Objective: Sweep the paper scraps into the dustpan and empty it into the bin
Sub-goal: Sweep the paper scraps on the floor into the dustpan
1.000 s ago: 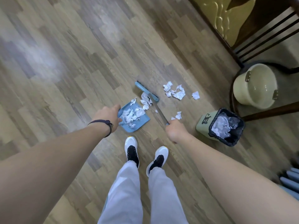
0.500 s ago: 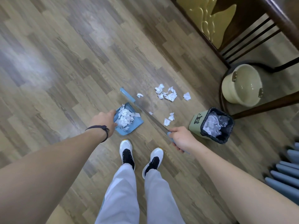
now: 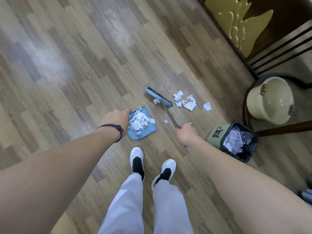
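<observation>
Step in hand: sweeping, partly done.

Left hand (image 3: 116,121): grip closed on the rear of the blue dustpan (image 3: 148,130), which lies flat on the floor (image 3: 67,65) and already holds a heap of white paper.

Right hand (image 3: 185,135): grip wrapped around the broom handle (image 3: 169,115); broom head (image 3: 157,97) on the floor beyond both grips.

Paper scraps (image 3: 185,101): main cluster just right of the broom head, well apart from the pan mouth; two small bits lie between the grips.

Next move, judged: carry the head past the cluster, then draw it leftward to the pan.

Bin (image 3: 236,141): just right of the right grip, black-lined.

Open room: bare floor left and ahead; chair frame (image 3: 278,130) and cream pot (image 3: 270,98) crowd the right.
</observation>
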